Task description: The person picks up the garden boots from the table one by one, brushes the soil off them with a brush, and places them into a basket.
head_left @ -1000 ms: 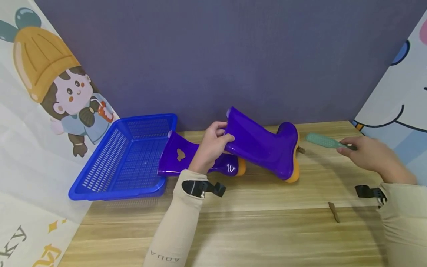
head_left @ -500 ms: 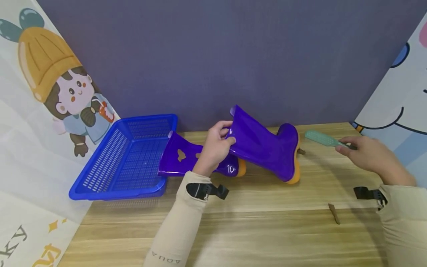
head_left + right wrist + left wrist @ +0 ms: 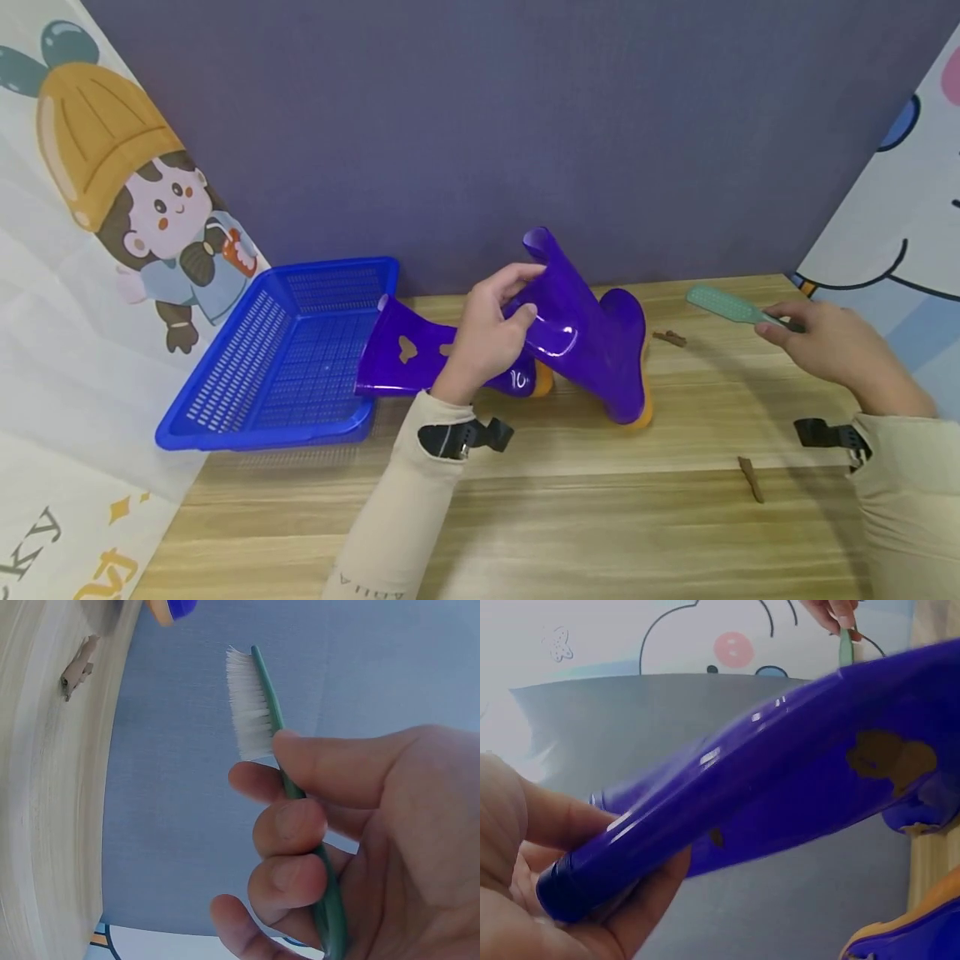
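My left hand [image 3: 491, 329] grips a purple rain boot [image 3: 581, 333] by the top of its shaft, thumb on the near side. The boot tilts with its orange sole facing right. In the left wrist view, brown mud patches [image 3: 892, 761] show on its shaft. A second purple boot [image 3: 405, 350] lies on its side behind my left forearm, with brown patches and its top at the basket. My right hand [image 3: 832, 346] holds a green brush [image 3: 723, 303] by the handle, apart from the boot. In the right wrist view the white bristles [image 3: 251, 705] point left.
A blue plastic basket [image 3: 180, 437] stands at the left on the wooden table [image 3: 570, 517]. Brown flakes lie on the table: one piece [image 3: 670, 338] right of the held boot and another piece [image 3: 751, 480] nearer the front. A grey-blue wall [image 3: 525, 125] closes off the back.
The held boot has turned and its sole has moved left, uncovering the brown piece beside it. Its shaft top has shifted up and right with my left hand. The brush hand has barely moved.
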Motion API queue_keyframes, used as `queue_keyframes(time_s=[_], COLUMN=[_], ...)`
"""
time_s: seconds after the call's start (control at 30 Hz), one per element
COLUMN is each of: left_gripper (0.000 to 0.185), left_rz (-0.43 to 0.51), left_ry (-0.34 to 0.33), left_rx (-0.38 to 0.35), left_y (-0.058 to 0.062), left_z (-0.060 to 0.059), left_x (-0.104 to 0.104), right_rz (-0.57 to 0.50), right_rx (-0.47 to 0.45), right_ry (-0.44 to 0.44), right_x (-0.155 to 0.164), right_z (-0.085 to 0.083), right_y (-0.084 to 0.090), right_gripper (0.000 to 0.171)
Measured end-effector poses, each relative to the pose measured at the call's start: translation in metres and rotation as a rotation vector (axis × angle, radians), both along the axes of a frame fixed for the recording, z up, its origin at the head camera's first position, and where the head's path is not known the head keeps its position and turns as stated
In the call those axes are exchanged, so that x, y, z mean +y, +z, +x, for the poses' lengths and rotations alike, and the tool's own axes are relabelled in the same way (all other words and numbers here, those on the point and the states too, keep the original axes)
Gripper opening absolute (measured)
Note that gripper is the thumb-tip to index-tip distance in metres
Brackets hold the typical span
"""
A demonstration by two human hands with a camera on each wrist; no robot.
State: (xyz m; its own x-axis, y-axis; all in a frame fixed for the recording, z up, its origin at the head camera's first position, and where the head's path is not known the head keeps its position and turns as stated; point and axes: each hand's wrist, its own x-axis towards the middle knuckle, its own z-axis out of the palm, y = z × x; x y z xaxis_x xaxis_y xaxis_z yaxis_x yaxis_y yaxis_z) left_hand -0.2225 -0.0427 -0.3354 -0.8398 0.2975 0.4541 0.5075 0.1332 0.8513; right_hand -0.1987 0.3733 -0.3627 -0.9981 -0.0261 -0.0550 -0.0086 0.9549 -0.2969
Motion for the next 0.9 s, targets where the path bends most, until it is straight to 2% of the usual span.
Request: queue_keyframes(time_s=[0.2, 0.37, 0.57, 0.8, 0.9], left_gripper=[0.043, 0.042, 0.042, 0.043, 0.043], left_rz=[-0.086, -0.114, -0.142, -0.161, -0.148], left_ry=[-0.089, -0.120, -0.108, -0.038, -0.031], left_rx=[0.167, 0.250, 0.334, 0.432, 0.458], left_y=[0.005, 0.009, 0.014, 0.017, 0.018], left_z=[0.010, 0.017, 0.023, 0.031, 0.033], left_x=[0.004, 0.003, 0.004, 0.007, 0.008], right_rz=[-0.015, -0.015, -0.011, -0.010, -0.012], right_rx=[0.004, 0.022, 0.041, 0.075, 0.086], right_ry=[-0.003, -0.002, -0.006, -0.017, -0.015], right_x=[0.000, -0.002, -0.002, -0.004, -0.004], right_z=[0.001, 0.002, 0.003, 0.006, 0.006], right_y=[-0.001, 0.001, 0.002, 0.006, 0.006], right_gripper=[0.069, 0.067, 0.065, 0.061, 0.061])
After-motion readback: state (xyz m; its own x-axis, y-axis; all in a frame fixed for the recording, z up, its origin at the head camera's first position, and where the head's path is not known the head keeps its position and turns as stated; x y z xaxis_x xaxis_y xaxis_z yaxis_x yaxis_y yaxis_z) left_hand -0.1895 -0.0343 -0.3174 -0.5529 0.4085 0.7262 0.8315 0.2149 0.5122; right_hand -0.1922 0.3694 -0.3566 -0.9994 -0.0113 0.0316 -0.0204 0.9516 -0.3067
